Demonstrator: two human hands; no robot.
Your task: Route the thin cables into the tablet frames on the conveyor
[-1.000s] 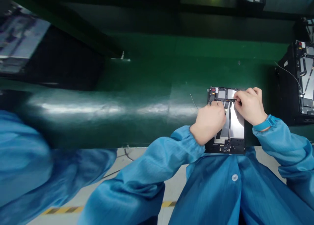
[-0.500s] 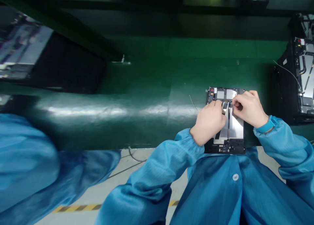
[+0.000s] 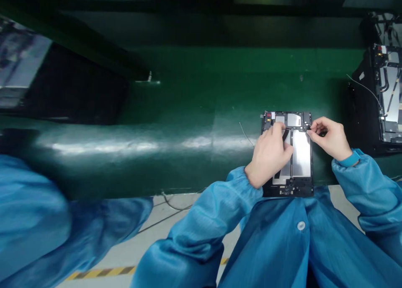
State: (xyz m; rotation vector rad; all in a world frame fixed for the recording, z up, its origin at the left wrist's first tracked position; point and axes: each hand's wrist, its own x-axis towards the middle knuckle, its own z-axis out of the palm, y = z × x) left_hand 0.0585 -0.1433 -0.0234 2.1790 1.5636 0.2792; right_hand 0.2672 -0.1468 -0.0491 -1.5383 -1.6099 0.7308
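Note:
An opened tablet point(image 3: 302, 154) lies at the front edge of the green bench, its silver battery area and black frame exposed. My left hand point(image 3: 270, 156) rests over its left part, thumb and forefinger apart, the other fingers bent and partly hidden. A black strip point(image 3: 285, 134) shows close by the forefinger and runs under that hand. At the tablet's upper right edge, my right hand point(image 3: 331, 138) has thumb and forefinger pinched together; whatever is between them is too small to make out.
A stack of similar opened tablets point(image 3: 391, 93) stands at the right, with a thin wire point(image 3: 364, 86) over its side. Another thin wire point(image 3: 246, 133) lies left of my hands. A dark stack point(image 3: 75, 86) sits far left. Beside me is another person's blue sleeve point(image 3: 31, 212).
My right hand has moved right, from over the tablet's battery to its right edge. My left forefinger has straightened slightly upward, and the black strip beside it shows more.

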